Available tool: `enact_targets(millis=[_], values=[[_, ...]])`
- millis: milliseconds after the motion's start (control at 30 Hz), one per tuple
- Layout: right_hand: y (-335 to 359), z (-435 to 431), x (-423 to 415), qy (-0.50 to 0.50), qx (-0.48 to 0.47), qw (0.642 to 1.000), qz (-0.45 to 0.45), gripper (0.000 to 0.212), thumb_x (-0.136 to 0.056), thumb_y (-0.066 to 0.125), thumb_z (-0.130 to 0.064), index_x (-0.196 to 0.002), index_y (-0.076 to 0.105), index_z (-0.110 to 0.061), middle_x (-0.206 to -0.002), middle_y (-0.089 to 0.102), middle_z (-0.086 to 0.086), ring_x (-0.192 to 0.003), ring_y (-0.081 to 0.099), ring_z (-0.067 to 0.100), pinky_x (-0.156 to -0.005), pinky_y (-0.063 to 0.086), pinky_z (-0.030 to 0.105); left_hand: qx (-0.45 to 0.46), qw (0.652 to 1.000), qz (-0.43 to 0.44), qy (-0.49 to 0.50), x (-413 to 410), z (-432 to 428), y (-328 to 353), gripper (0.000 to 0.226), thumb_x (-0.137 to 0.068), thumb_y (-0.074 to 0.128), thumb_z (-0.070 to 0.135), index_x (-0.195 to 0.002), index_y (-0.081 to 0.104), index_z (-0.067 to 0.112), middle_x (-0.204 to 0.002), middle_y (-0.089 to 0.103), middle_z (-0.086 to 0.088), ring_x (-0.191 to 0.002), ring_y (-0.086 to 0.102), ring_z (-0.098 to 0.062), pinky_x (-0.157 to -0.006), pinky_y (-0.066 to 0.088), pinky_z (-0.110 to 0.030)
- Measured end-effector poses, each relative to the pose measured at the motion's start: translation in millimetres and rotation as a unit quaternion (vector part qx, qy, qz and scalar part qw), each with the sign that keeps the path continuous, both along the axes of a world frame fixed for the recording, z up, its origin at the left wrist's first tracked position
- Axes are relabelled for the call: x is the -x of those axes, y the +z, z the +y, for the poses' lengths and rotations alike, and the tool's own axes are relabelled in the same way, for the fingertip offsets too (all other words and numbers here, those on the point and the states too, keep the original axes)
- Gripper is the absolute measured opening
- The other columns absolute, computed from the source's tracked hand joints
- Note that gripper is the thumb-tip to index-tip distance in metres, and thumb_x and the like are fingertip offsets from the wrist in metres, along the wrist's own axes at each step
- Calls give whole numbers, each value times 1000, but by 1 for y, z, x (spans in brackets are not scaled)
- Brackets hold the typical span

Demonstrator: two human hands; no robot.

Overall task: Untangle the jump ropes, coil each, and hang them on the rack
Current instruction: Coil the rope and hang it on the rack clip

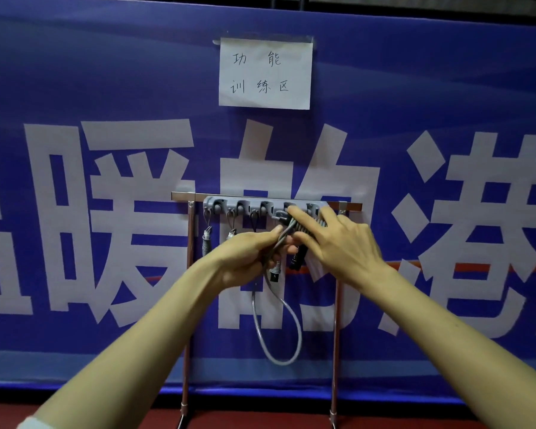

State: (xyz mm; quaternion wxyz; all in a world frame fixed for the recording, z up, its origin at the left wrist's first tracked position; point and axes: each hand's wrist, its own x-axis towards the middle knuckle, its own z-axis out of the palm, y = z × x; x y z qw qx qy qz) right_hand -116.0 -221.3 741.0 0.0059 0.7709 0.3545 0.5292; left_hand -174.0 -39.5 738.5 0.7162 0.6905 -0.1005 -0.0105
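Left hand (248,258) grips coiled jump rope (279,335) steady so right hand (341,246), fingers flat, can press it onto rack (260,207).

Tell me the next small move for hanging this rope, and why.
Probably lift the top of the jump rope onto the fourth hook. The left hand grips the bundle just below the grey hook strip, the right hand lays straight fingers on it at that hook, and one loop dangles.

My bare forearms reach far, converging centre | left hand (245,258) curled, gripping jump rope (279,363) | right hand (341,243) beside it, fingers straight, thumb hidden
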Motion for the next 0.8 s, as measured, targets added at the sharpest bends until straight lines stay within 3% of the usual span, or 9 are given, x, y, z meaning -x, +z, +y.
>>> enact_targets(millis=[167,300,400,467,533,600,700,733,800], values=[[2,-9,2,11,21,1000,-6,52,-96,30,-50,-138,51,-30,-88,61,11,-53,57,22,-37,29,22,-44,998,-17,-30,3,5,1,37,-94,50,36,-112,69,9,-90,70,-3,-77,55,-7,-74,36,-24],[8,-16,6,19,35,999,-37,52,-95,31,-49,-136,56,-27,-77,55,9,-49,52,21,-38,24,20,3,998,-3,-67,6,8,1,26,-89,56,29,-92,76,13,-82,64,-2,-77,55,-9,-78,42,-23],[9,-17,7,26,41,998,-31,52,-95,31,-49,-135,55,-27,-76,54,9,-48,51,21,-38,25,20,76,991,53,-94,6,1,-5,19,-89,58,24,-87,74,14,-77,65,2,-79,66,-12,-85,53,-32],[6,-14,9,19,35,999,-7,53,-95,30,-51,-137,53,-30,-78,54,7,-50,54,20,-38,24,20,115,986,77,-94,6,-2,-10,12,-85,63,20,-86,73,13,-76,66,1,-73,67,-12,-77,59,-31],[5,-12,13,2,27,998,58,56,-95,21,-58,-143,41,-38,-84,52,1,-59,57,17,-39,31,23,104,989,73,-81,8,-4,-12,10,-82,66,18,-89,71,12,-73,62,0,-63,61,-8,-64,57,-23],[3,-14,16,2,13,986,164,62,-90,10,-69,-147,23,-49,-97,52,-6,-79,61,15,-56,48,33,47,997,38,-58,7,-1,-12,14,-84,67,21,-94,69,11,-70,57,3,-56,49,-4,-55,47,-17],[1,-15,23,110,-56,931,345,59,-85,20,-71,-141,29,-55,-124,61,-6,-109,59,13,-88,51,39,-8,999,-34,-21,6,2,-13,31,-81,70,25,-105,70,5,-68,58,6,-54,42,-4,-76,39,-27],[0,-13,26,162,-89,901,392,52,-85,27,-68,-136,35,-56,-120,65,-4,-104,61,10,-87,52,37,-4,999,-48,-7,6,1,-14,36,-79,71,26,-107,70,4,-67,61,6,-54,44,-4,-82,37,-33],[-3,-10,28,246,-142,845,453,39,-86,40,-61,-123,43,-49,-85,68,6,-69,62,8,-64,53,30,2,997,-69,20,7,-2,-15,38,-74,73,26,-105,71,5,-66,63,7,-52,47,-2,-80,36,-33]])
